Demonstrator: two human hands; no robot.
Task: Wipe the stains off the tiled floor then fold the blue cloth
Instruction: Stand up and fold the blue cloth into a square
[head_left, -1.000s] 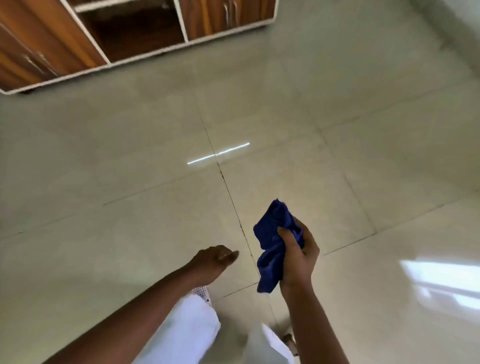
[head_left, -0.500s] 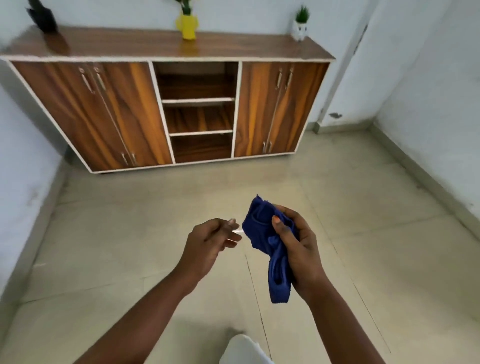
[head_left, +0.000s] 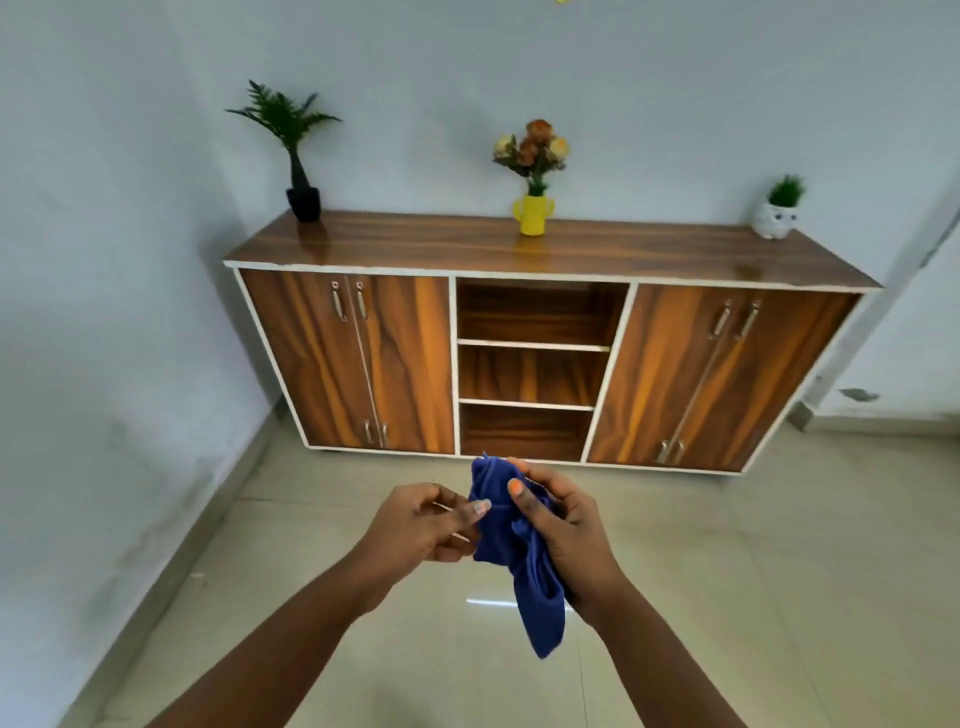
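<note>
Here, right hand (head_left: 566, 525) gripping blue cloth (head_left: 524, 561) — bunched

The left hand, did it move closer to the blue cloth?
Yes. The left hand closed the gap rightward and its fingertips now touch the blue cloth, held in the right hand.

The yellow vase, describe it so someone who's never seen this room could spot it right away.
Find the long wooden sideboard against the back wall. Three pots stand on its top; the yellow vase is the middle one. It alone holds orange and cream flowers, while the black pot and white pot hold green plants.
</note>
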